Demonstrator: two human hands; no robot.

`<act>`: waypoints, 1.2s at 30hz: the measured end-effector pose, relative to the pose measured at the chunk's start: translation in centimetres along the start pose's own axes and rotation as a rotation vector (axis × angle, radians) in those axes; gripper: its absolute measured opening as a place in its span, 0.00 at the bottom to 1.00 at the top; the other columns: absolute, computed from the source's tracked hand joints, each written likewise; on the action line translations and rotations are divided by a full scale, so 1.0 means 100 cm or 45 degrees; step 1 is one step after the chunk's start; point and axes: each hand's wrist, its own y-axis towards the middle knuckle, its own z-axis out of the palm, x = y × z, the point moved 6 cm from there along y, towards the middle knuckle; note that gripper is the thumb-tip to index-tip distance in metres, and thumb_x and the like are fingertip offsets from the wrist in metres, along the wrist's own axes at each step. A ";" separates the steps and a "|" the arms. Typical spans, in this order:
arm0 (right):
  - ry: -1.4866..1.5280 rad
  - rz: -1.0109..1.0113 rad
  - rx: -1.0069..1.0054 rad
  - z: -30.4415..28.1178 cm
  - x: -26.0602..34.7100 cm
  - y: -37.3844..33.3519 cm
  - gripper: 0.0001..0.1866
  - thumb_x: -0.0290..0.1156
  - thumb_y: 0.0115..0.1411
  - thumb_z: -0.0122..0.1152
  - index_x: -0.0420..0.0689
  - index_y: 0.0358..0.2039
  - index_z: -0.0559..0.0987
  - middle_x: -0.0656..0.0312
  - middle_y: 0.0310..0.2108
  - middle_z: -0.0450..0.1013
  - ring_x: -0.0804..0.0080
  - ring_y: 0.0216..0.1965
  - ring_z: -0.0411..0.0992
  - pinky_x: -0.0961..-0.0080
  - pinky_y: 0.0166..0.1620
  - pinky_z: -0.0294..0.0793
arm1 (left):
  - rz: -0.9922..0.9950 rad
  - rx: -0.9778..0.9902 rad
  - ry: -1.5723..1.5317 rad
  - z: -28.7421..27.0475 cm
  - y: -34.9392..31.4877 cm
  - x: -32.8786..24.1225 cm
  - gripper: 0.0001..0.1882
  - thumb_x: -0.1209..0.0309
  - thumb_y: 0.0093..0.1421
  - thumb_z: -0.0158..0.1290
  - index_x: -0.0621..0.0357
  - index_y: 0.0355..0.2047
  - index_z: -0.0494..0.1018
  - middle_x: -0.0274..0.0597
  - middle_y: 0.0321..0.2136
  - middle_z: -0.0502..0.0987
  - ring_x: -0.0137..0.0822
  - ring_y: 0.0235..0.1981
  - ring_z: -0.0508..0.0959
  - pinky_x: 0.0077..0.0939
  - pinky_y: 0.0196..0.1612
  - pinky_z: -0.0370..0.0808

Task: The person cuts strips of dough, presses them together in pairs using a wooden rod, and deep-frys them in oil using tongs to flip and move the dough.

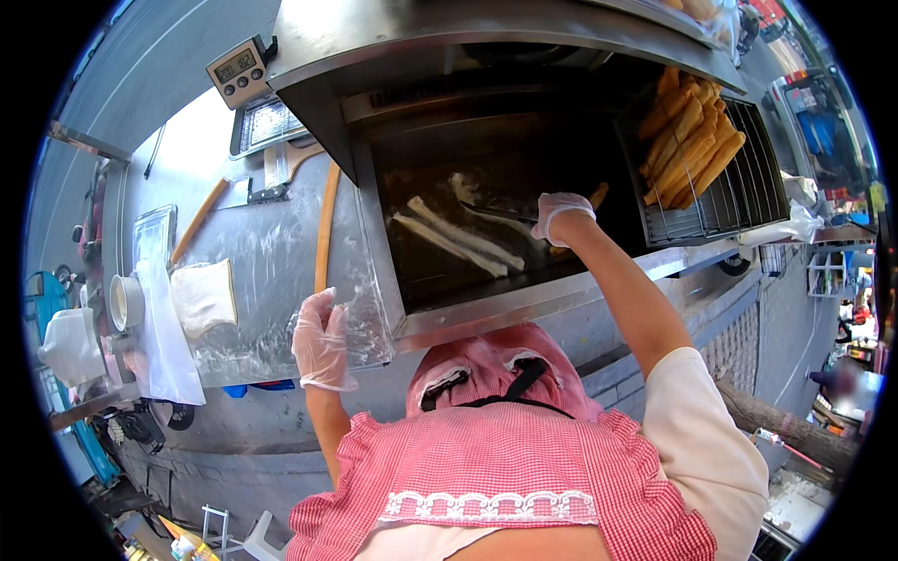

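My right hand (563,217), in a clear plastic glove, reaches over a fryer (407,280) of dark oil. Its fingers close round a slim dark tool (496,212), which looks like tongs, though part is hidden by the hand. Pale dough strips (465,234) float in the oil left of the hand, with a shorter pale piece (462,185) farther back. A browned dough stick (599,194) shows just beyond my right hand. My gloved left hand (323,341) is at the worktable's front edge, fingers extended, close to the near end of a long wooden rod (328,224).
A wire basket (762,178) holding several golden fried dough sticks (692,140) stands at the fryer's right. On the floured metal table (271,299) lie a dough slab (204,297), a rolling pin (198,222), a cleaver (248,194) and a bowl (124,302). A timer (239,73) hangs on the hood corner.
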 end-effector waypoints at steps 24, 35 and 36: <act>-0.162 -0.021 0.042 -0.005 -0.031 -0.034 0.31 0.50 0.61 0.71 0.45 0.59 0.79 0.52 0.56 0.81 0.54 0.60 0.78 0.58 0.58 0.79 | 0.066 0.040 0.078 0.014 -0.006 -0.025 0.16 0.76 0.67 0.62 0.60 0.54 0.78 0.35 0.35 0.80 0.26 0.35 0.78 0.24 0.43 0.78; 0.096 0.102 0.040 0.083 -0.084 -0.045 0.30 0.50 0.63 0.66 0.45 0.60 0.77 0.51 0.52 0.82 0.53 0.56 0.80 0.56 0.57 0.79 | 0.109 0.129 0.138 0.039 0.002 -0.046 0.18 0.73 0.65 0.63 0.60 0.55 0.78 0.43 0.38 0.83 0.32 0.38 0.81 0.30 0.46 0.79; 0.087 0.118 0.055 0.079 -0.089 -0.056 0.31 0.49 0.63 0.67 0.45 0.61 0.76 0.51 0.54 0.81 0.53 0.57 0.79 0.57 0.58 0.79 | 0.116 0.122 0.139 0.039 0.002 -0.045 0.18 0.73 0.65 0.63 0.60 0.55 0.78 0.42 0.38 0.83 0.32 0.38 0.81 0.30 0.46 0.79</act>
